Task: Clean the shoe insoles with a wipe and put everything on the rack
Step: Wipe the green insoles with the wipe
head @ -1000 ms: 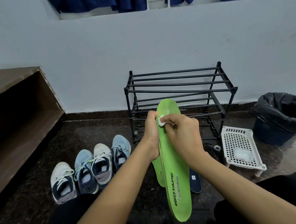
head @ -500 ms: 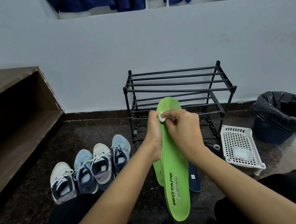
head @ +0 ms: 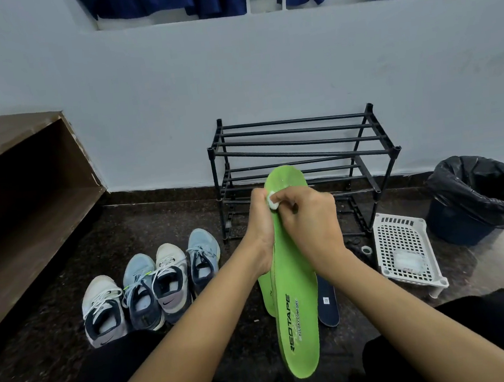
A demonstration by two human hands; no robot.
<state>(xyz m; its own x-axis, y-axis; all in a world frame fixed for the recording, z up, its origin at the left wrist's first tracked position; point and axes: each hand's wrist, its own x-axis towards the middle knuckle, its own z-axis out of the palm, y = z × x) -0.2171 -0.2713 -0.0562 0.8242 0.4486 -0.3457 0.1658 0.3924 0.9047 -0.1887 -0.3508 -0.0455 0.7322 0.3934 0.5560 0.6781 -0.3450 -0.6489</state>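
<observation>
pressing wipe (head: 272, 197) onto green insole (head: 296, 294), both hands.

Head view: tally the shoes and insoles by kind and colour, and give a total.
Shoes: 4
Green insoles: 2 (one held up, one on the floor behind it)
Dark blue insole: 1
Total: 7
</observation>
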